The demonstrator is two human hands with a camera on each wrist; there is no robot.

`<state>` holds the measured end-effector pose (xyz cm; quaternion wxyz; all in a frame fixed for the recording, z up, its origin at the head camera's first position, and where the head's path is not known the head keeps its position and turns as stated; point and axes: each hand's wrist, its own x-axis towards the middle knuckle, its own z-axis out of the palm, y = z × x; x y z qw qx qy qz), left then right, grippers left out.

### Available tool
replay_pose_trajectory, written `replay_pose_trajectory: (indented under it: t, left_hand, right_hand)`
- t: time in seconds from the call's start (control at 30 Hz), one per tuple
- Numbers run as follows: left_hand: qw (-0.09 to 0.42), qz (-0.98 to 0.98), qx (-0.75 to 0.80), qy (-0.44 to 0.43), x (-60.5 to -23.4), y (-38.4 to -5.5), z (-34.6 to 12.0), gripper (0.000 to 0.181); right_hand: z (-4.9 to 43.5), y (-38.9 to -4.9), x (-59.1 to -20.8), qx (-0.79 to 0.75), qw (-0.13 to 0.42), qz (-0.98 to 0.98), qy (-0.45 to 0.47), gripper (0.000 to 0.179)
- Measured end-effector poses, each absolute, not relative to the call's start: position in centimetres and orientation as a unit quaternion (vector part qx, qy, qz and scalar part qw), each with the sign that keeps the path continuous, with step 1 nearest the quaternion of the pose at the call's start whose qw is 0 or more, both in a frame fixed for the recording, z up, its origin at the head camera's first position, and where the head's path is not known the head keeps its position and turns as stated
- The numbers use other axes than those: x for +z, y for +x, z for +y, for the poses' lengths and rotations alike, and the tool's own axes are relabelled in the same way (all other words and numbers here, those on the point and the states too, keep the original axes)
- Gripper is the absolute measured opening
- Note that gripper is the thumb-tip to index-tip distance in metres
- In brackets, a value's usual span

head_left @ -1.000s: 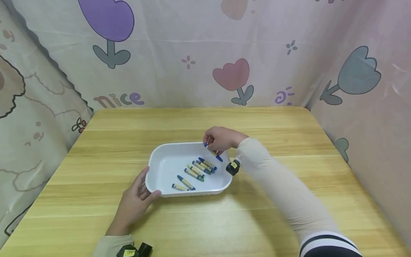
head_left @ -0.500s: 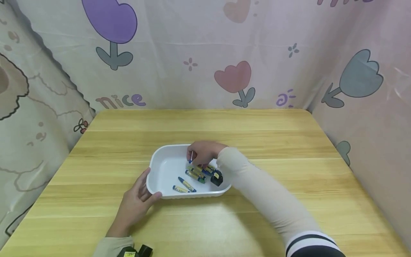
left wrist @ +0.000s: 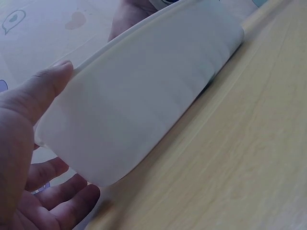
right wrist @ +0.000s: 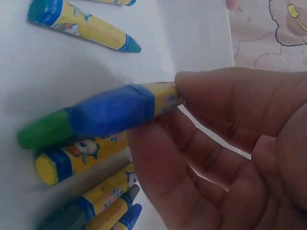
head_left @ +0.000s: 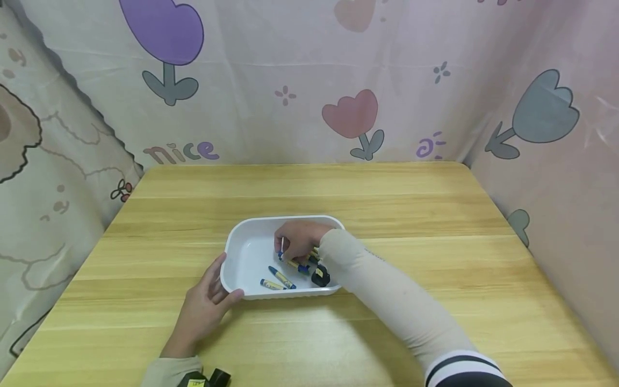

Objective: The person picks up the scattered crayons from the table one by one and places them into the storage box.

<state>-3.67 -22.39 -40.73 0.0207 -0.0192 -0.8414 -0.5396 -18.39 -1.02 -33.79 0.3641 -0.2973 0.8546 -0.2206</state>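
Note:
A white plastic tray holds several crayons with yellow wrappers. At its left end my left hand grips it, thumb on the rim and fingers round the outer wall, as the left wrist view shows. Over the tray's middle my right hand pinches a blue crayon between thumb and finger. Right behind that one, a green crayon shows, with a yellow crayon beside it. Apart from these, a teal crayon lies near the tray's front wall. The right hand hides part of the row in the head view.
The tray stands on a wood-grain table. A patterned curtain hangs behind the table and along both sides. A black wrist camera on the right wrist hangs low over the tray's right part.
My right hand has moved left and down with the blue crayon, from the tray's far right rim to above the other crayons. The left hand stays at the tray's left end.

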Motion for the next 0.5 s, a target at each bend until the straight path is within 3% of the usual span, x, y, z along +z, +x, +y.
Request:
replay_pose_trajectory:
  t: [0.37,0.5]
  left_hand:
    - [0.016,-0.847,-0.531,-0.012,-41.0,-3.5,-22.4,0.084]
    - [0.013,-0.85,-0.527,-0.009,-41.0,-3.3,-22.3,0.085]
  right_hand:
    - [-0.4,-18.8,-33.6,-0.233,0.359,0.857,-0.287,0.02]
    - [0.7,-18.9,-32.6,-0.247,0.333,0.862,-0.292,0.023]
